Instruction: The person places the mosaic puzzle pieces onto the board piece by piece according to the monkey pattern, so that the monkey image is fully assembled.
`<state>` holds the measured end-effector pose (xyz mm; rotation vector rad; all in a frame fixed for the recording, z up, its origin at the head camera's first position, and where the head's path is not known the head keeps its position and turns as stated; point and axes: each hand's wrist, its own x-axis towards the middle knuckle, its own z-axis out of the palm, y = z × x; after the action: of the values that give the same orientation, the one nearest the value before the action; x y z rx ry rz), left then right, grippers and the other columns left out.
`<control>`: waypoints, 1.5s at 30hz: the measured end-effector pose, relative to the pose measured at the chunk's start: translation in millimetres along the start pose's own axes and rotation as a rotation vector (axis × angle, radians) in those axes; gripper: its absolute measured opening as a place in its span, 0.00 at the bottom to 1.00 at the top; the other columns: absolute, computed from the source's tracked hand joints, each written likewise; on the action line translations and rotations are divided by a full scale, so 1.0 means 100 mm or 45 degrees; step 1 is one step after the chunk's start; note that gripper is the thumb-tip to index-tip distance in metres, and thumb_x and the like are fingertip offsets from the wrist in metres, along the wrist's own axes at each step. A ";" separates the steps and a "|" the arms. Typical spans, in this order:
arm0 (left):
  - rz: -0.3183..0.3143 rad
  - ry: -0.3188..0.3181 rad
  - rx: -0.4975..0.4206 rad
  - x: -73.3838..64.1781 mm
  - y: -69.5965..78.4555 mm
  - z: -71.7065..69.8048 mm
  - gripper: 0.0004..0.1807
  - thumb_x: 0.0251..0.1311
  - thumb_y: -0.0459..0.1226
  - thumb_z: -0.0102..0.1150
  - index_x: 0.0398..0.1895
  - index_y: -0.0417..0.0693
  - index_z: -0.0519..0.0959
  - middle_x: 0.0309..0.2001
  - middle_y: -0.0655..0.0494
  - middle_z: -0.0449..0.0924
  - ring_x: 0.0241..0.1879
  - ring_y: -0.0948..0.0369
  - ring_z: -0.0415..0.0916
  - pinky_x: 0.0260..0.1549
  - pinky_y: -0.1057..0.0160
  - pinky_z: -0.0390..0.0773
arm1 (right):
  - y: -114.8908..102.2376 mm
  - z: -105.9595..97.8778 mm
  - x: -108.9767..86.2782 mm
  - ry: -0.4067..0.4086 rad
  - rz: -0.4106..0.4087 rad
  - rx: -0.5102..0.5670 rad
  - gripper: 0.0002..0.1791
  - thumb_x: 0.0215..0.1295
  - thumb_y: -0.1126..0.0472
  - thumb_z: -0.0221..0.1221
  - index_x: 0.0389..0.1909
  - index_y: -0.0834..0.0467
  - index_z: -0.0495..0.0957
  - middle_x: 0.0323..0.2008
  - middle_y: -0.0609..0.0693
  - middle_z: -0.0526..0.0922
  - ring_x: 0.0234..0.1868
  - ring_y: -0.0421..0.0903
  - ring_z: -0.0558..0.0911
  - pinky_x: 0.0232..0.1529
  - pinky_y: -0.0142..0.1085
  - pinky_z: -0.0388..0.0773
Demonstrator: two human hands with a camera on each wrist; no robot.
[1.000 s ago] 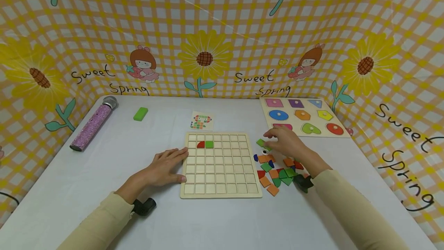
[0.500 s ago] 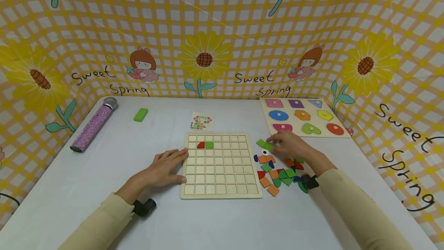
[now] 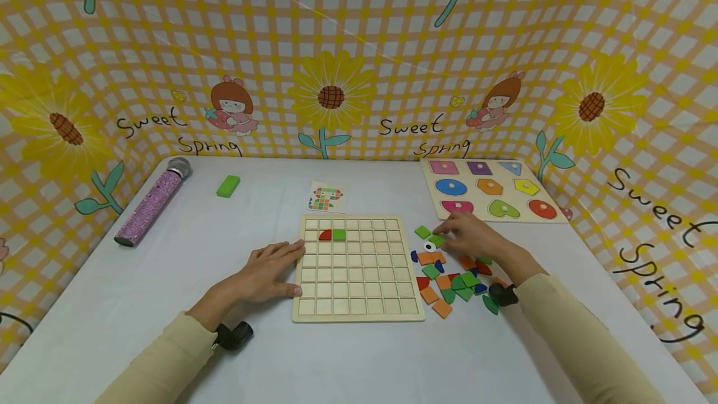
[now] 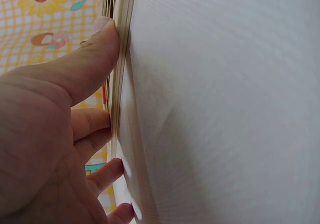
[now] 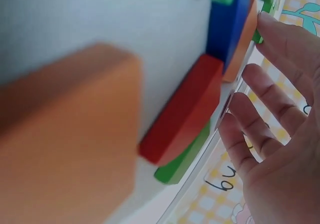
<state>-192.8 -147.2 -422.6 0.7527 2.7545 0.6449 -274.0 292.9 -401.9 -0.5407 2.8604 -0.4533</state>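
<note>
In the head view, my left hand [image 3: 269,272] rests along the left edge of a wooden grid board [image 3: 359,276]. Its thumb [image 4: 102,49] and fingertips touch the board's side in the left wrist view. One red quarter-round tile [image 3: 326,235] and a light green square tile [image 3: 339,235] sit side by side in the second row. My right hand [image 3: 471,239] is over the loose tiles right of the board. Its thumb and index fingertips pinch the edge of a green square tile [image 3: 435,240], which lies on the table. Its other fingers are loosely bent in the right wrist view.
Several orange [image 3: 442,310], green, red and blue tiles lie right of the board, beside a white eye tile [image 3: 429,247]. A picture card [image 3: 327,196] lies behind the board. Further out are a shape puzzle [image 3: 477,204], a green block [image 3: 228,186] and a pink microphone [image 3: 150,204].
My right hand has come down to the loose tiles, and a green square tile has shifted slightly right, away from its neighbour. My left hand stays at the board's edge.
</note>
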 end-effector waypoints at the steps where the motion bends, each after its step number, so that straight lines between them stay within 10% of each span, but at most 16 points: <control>1: -0.001 -0.002 0.000 0.00 0.00 0.00 0.45 0.55 0.52 0.63 0.72 0.46 0.56 0.75 0.52 0.51 0.72 0.45 0.48 0.61 0.39 0.52 | 0.01 0.00 -0.01 -0.001 0.001 0.009 0.17 0.56 0.59 0.65 0.48 0.50 0.82 0.45 0.51 0.76 0.49 0.50 0.70 0.48 0.46 0.73; 34: 0.015 0.018 -0.039 -0.01 -0.04 0.03 0.42 0.58 0.50 0.60 0.72 0.44 0.56 0.75 0.50 0.50 0.72 0.45 0.48 0.61 0.38 0.51 | 0.04 -0.03 -0.06 0.003 0.059 0.110 0.14 0.60 0.58 0.62 0.48 0.52 0.81 0.49 0.51 0.79 0.55 0.51 0.70 0.55 0.51 0.72; 45: 0.014 0.009 -0.040 0.00 -0.01 0.00 0.42 0.58 0.49 0.60 0.72 0.44 0.56 0.75 0.49 0.50 0.72 0.44 0.48 0.61 0.38 0.50 | -0.42 -0.04 -0.04 0.153 -0.079 0.108 0.15 0.58 0.56 0.64 0.47 0.54 0.82 0.44 0.50 0.80 0.51 0.50 0.73 0.53 0.49 0.72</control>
<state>-193.1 -148.4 -423.3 0.7611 2.7416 0.6930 -258.1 257.9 -383.2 -0.6079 2.9277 -0.6355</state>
